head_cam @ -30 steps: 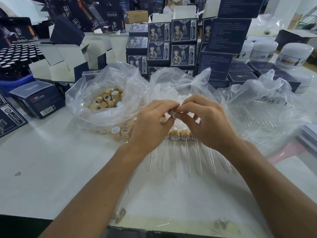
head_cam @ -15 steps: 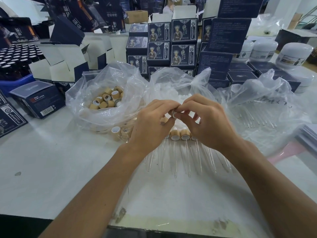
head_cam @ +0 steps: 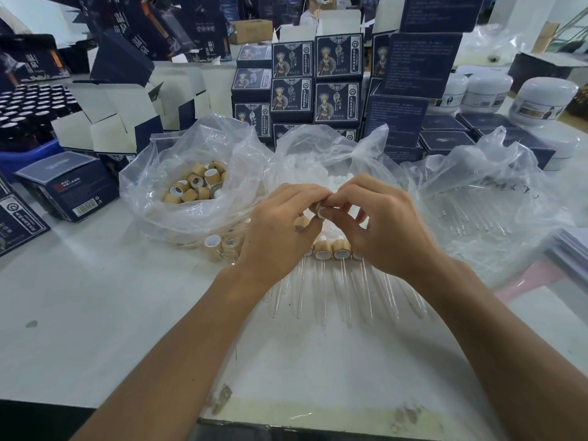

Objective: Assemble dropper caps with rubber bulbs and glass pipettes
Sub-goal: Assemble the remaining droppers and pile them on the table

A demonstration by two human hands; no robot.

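My left hand (head_cam: 280, 230) and my right hand (head_cam: 378, 227) meet fingertip to fingertip above the table, both pinching one small dropper cap (head_cam: 319, 210) with a white part showing; the fingers hide most of it. Another tan cap (head_cam: 300, 223) sits tucked in my left hand. Below the hands lies a row of assembled droppers (head_cam: 332, 249), tan caps with glass pipettes pointing toward me. A clear bag of loose tan caps (head_cam: 197, 186) stands at the left, a bag of white rubber bulbs (head_cam: 313, 173) behind my hands, and a bag of glass pipettes (head_cam: 471, 211) at the right.
Stacks of dark blue printed boxes (head_cam: 318, 78) stand behind the bags. Open white-lined cartons (head_cam: 105, 122) and a tray of dark bottles (head_cam: 28, 106) are at the left. White jars (head_cam: 541, 100) sit at the far right. The white table (head_cam: 95, 313) ends near me.
Both hands stay joined on the same small cap; only the fingers shift slightly as they work it. Nothing else on the table has moved.
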